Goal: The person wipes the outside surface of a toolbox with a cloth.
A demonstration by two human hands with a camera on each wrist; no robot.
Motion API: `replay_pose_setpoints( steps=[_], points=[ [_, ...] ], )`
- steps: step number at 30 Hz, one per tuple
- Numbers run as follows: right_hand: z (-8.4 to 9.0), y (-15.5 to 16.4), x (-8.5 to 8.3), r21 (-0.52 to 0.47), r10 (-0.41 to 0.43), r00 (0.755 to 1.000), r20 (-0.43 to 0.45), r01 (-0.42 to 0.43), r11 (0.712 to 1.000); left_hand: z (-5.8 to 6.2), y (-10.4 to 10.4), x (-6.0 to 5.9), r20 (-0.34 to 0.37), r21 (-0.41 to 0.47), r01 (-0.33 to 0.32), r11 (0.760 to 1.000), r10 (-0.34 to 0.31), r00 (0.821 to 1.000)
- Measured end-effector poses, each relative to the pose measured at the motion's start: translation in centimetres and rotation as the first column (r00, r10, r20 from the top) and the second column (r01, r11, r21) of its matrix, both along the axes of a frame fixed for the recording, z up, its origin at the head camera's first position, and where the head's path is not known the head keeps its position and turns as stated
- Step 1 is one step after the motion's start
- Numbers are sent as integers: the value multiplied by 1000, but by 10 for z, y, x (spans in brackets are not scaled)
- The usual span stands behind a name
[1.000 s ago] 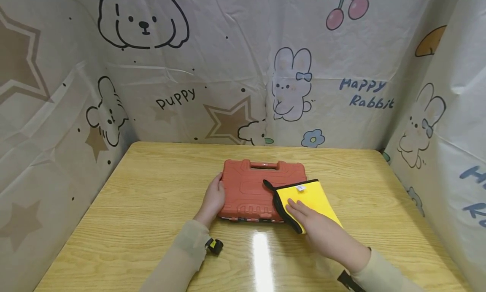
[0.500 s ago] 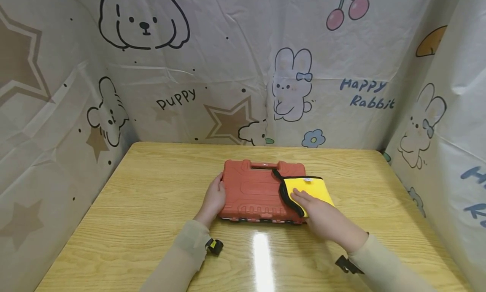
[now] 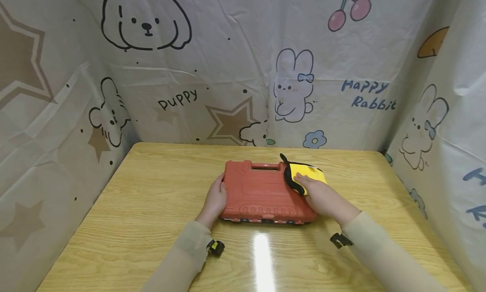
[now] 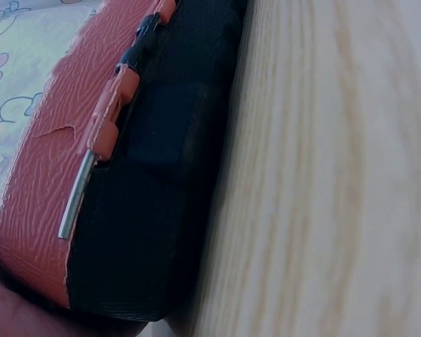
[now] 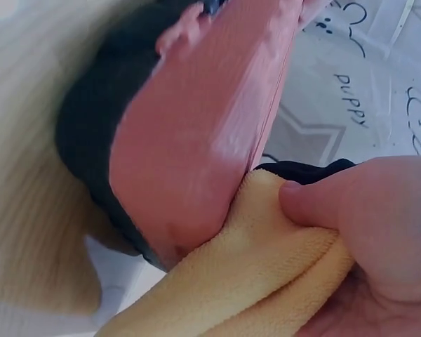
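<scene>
Tabletop (image 3: 152, 207): shut red case (image 3: 262, 190), cloth (image 3: 307, 174) atop.

Wooden table (image 3: 144, 207); cartoon-print sheet (image 3: 228, 64) walls around it, "Puppy", "Happy Rabbit".

A glossy wooden table (image 3: 152, 207) stands enclosed by cartoon-printed sheets (image 3: 228, 72); light glares off its top.

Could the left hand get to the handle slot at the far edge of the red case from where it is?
Probably yes. The left hand rests on the case at its left end, and the lid between it and the handle slot is bare; the cloth sits further right.
</scene>
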State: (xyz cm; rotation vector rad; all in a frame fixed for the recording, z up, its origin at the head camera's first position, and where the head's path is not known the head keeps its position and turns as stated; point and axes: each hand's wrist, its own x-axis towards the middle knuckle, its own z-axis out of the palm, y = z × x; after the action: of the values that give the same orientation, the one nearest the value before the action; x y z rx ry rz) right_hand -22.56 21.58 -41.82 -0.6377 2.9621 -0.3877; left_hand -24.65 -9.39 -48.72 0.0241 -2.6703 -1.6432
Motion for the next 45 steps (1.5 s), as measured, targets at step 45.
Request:
replay_pose_setpoints(
  steps=[45],
  points=[
    [8, -7, -49, -49, -157, 987, 12, 158, 986, -1, 0, 1, 48, 37, -17, 999, 15, 999]
  ],
)
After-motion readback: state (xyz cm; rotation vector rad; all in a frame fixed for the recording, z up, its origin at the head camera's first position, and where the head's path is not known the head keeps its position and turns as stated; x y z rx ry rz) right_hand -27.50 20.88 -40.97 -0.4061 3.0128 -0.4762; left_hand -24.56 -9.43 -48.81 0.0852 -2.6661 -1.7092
